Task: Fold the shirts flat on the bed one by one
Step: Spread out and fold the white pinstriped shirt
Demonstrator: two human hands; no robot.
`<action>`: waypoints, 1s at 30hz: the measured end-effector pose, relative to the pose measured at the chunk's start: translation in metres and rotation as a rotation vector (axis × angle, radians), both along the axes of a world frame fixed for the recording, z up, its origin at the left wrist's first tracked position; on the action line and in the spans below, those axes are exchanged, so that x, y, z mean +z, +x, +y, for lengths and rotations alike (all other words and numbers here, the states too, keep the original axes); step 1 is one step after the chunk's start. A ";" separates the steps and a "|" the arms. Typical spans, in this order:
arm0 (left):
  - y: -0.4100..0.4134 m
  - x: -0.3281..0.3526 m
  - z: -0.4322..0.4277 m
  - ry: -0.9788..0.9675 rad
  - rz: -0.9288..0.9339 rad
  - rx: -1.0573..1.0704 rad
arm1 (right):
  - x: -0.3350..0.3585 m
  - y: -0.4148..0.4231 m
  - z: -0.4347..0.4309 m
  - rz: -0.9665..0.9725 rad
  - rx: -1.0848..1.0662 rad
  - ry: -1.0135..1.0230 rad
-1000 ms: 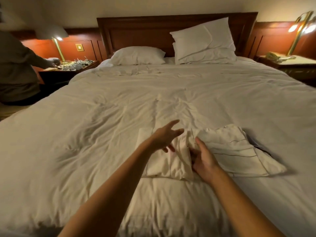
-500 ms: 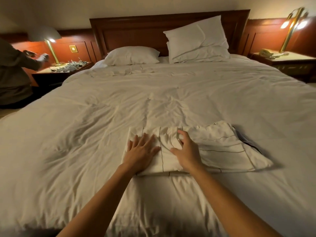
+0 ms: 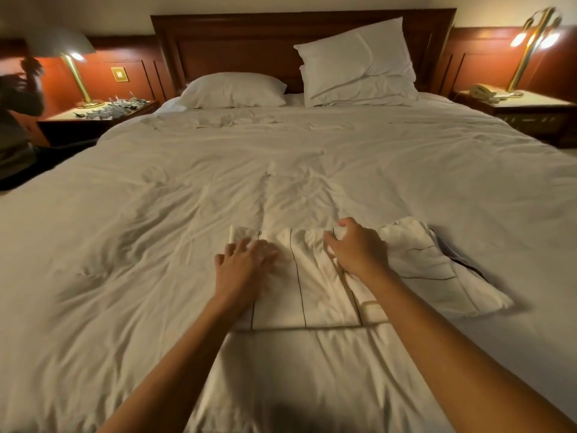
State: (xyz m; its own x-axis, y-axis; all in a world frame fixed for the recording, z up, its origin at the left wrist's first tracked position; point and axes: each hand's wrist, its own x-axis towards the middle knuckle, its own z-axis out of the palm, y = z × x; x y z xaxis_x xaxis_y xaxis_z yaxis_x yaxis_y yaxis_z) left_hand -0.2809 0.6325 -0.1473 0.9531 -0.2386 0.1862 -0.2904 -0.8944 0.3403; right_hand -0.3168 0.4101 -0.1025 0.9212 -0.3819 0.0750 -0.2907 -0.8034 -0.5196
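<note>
A white shirt with thin dark stripes (image 3: 312,282) lies folded into a rectangle on the white bed (image 3: 156,214), near the front. My left hand (image 3: 242,265) lies flat on its left part, fingers spread. My right hand (image 3: 356,248) sits on the shirt's right part with fingers bent, pinching a bunched ridge of fabric near the far edge. Just to the right lies a second folded white striped shirt (image 3: 437,270), partly under my right hand's side.
Two pillows (image 3: 356,64) lean at the wooden headboard (image 3: 249,42). Nightstands with brass lamps stand on the left (image 3: 93,114) and right (image 3: 524,101). Another person (image 3: 18,104) is at the far left by the left nightstand.
My left hand slid left and stays flat on the shirt. My right hand's fingers curled onto the cloth at the far edge. The person at left raised an arm.
</note>
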 end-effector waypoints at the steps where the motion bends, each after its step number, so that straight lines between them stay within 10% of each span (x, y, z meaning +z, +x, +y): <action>1: 0.009 0.002 0.004 -0.039 -0.020 0.041 | -0.004 0.011 0.000 0.094 -0.001 0.037; 12: 0.106 -0.002 0.033 -0.093 0.186 0.034 | -0.038 0.059 0.003 -0.199 -0.024 0.378; 26: 0.085 0.001 0.003 -0.070 -0.163 -0.058 | -0.035 0.063 0.034 -0.183 0.278 -0.301; 30: 0.056 -0.026 -0.004 0.025 0.110 -0.167 | -0.066 0.050 0.046 0.075 0.356 -0.360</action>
